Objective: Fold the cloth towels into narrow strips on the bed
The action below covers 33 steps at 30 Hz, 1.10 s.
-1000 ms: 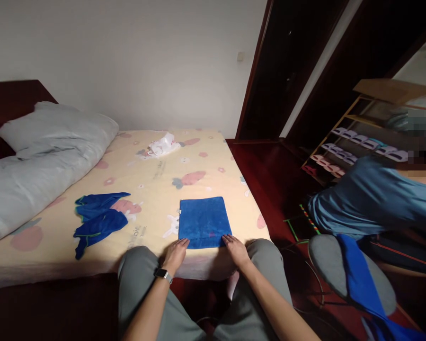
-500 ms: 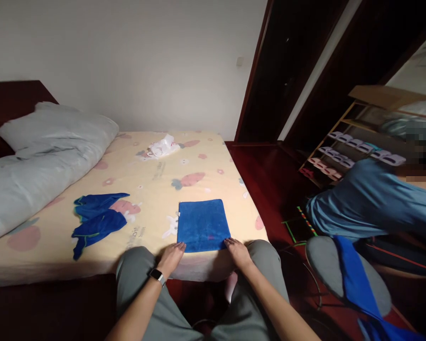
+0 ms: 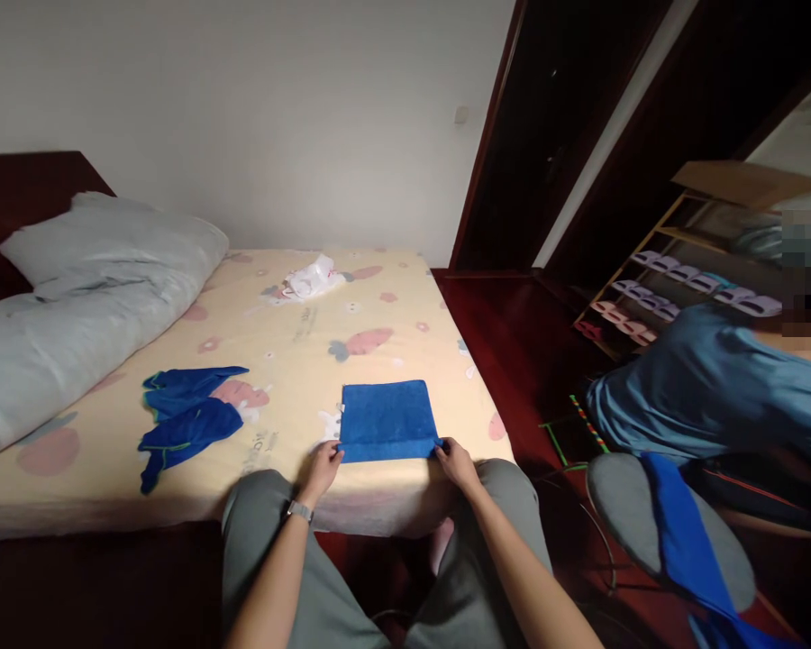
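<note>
A blue towel (image 3: 387, 410) lies flat on the bed in front of my knees, its near edge turned up into a narrow fold. My left hand (image 3: 325, 464) pinches the near left corner of that fold. At the near right corner, my right hand (image 3: 455, 461) grips the fold between thumb and fingers. Two crumpled blue cloths with green edging (image 3: 193, 419) rest on the sheet further left, apart from both hands.
The bed (image 3: 297, 361) has a patterned yellow sheet. On it are a grey quilt (image 3: 122, 270) and a white plastic bag (image 3: 313, 278). To the right, a person in a blue shirt (image 3: 682, 379) sits near a shoe rack (image 3: 662, 233) and a grey stool (image 3: 618, 505) with blue cloth.
Both hands have closed on the towel's near corners and turned its near edge up and away from me. The towel now looks shorter front to back.
</note>
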Available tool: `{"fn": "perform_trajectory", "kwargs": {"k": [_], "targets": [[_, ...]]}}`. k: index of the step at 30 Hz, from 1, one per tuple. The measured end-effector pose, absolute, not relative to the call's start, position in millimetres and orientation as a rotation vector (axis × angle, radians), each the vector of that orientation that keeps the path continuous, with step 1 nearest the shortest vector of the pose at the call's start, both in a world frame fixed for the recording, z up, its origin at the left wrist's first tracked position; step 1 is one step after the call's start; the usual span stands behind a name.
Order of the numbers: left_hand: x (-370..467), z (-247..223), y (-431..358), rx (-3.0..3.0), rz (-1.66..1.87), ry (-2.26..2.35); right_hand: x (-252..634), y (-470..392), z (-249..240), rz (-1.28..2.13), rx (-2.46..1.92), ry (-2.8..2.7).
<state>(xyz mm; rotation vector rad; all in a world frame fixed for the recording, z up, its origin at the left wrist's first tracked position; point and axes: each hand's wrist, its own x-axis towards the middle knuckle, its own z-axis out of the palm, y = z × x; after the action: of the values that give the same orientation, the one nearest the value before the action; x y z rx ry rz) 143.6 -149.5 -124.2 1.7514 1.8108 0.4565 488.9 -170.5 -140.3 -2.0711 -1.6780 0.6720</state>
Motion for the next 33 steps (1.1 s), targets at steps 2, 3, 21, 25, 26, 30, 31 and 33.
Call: {"fn": "perform_trajectory", "kwargs": {"k": [2,3,21,25,26,30,31,33], "targets": [[146.3,-129.1,-147.7,1.735,0.481,1.845,489.9,-167.4,-142.6,0.681,-2.108,-1.642],[147.7,-131.2,-148.2,1.725,0.496,1.871,490.3,-166.7,-143.6,0.679,-2.119,-1.635],[155.3,-141.7,-151.0,1.754,0.456,2.048,477.3,-172.6,-123.6,0.414,-2.407,-1.821],[161.9,-136.8,-157.8,2.044,0.611,2.064,473.0,-174.4,-129.5,0.334,-2.389,-1.797],[165.3,-135.1,-160.3,2.138,0.647,2.063,472.1,-175.0,-130.8,0.323,-2.381,-1.788],[183.6,-134.0,-170.5,2.475,0.632,1.846,469.7,-176.5,-133.1,0.309,-2.354,-1.783],[188.3,-136.2,-172.9,2.554,0.602,1.742,469.3,-176.7,-133.1,0.310,-2.351,-1.787],[195.6,-143.2,-177.0,2.691,0.532,1.543,468.2,-177.1,-132.9,0.301,-2.349,-1.792]]}}
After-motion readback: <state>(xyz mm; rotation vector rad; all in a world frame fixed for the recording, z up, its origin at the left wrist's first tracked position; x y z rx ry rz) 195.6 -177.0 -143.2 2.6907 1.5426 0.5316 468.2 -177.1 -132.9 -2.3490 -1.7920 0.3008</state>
